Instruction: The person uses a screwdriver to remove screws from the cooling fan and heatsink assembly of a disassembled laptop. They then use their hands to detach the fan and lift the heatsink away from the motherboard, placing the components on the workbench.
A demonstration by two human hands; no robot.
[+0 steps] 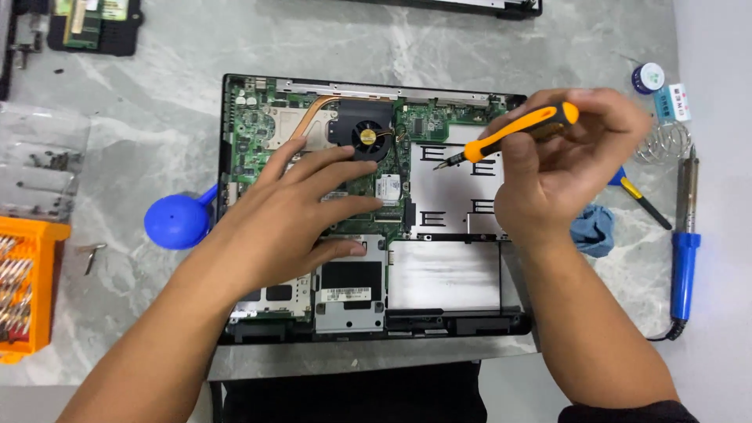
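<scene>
An opened laptop base (pixel 439 278) lies in front of me with its green circuit board (pixel 254 125), copper heat pipe and black fan (pixel 364 135) exposed. My left hand (pixel 294 211) rests flat on the board, fingers spread, just below the fan. My right hand (pixel 560 164) holds an orange-and-black screwdriver (pixel 513 135) above the laptop's right half, its tip pointing left over a silver metal plate (pixel 454 192).
A blue rubber air blower (pixel 178 221) lies left of the laptop. An orange tray (pixel 27 290) and clear screw box (pixel 39 164) stand at the left edge. A blue soldering iron (pixel 685 251), solder coil, blue cloth (pixel 594 229) and another screwdriver lie at right.
</scene>
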